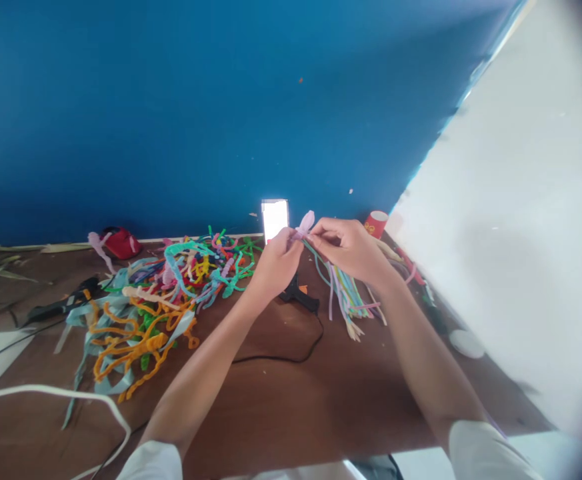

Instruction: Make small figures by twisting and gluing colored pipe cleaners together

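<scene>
Both hands meet above the far part of the table, in the middle of the head view. Between them is a pale pink, petal-shaped fuzzy piece (309, 220), apparently bent pipe cleaner. My left hand (279, 259) pinches its lower end, while my right hand (347, 245) has thumb and forefinger closed at the same spot. Fingertips partly hide the join. A thin pale green stem hangs below the fingers. Under my right hand lies a bundle of pastel pipe cleaners (347, 297). A black glue gun (301, 295) rests on the table below the hands.
A lit phone (275, 219) leans against the blue wall (195, 120). Left lies a tangled heap of coloured pipe cleaners (171, 287), beside a red pouch (122, 243). At right are a red cup (375, 225) and a white disc (467, 343). A white cable (55, 390) crosses the near left.
</scene>
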`<state>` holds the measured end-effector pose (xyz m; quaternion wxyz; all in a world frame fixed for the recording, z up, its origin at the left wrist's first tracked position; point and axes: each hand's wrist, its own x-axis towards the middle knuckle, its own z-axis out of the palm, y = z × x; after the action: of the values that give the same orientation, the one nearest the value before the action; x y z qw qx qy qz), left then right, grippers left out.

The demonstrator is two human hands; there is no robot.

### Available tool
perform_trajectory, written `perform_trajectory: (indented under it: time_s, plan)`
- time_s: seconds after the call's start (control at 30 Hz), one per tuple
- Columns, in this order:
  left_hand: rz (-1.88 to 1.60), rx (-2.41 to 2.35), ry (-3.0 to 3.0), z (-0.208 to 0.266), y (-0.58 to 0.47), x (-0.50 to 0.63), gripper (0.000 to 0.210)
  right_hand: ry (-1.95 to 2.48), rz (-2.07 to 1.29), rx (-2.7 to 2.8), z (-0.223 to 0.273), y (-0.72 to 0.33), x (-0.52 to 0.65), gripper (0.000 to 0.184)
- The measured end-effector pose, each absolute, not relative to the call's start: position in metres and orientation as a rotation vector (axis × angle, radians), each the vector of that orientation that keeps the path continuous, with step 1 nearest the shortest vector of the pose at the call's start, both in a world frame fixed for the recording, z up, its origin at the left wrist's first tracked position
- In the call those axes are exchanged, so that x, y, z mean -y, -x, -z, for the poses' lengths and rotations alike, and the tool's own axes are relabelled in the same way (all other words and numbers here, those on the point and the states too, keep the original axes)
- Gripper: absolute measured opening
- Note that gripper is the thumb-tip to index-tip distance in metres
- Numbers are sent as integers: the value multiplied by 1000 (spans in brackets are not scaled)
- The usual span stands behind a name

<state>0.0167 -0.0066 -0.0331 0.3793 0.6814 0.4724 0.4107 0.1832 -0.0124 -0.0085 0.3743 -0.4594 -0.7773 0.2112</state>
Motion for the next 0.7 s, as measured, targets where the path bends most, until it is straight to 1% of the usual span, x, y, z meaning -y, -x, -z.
perform_trajectory:
  time_s: [0.2,0.53,0.7]
  plan:
    - [-1101,-1164,-1707,31,-19,8,27,1214,-541,1999,9,-184,11,31]
    - [-1116,-1071,-1625,33,-19,8,29,1224,-514,2023,9,-185,10,25]
    - [-1057,-963,-1420,31,-19,5,28,1207,-516,2059,9,-187,10,26]
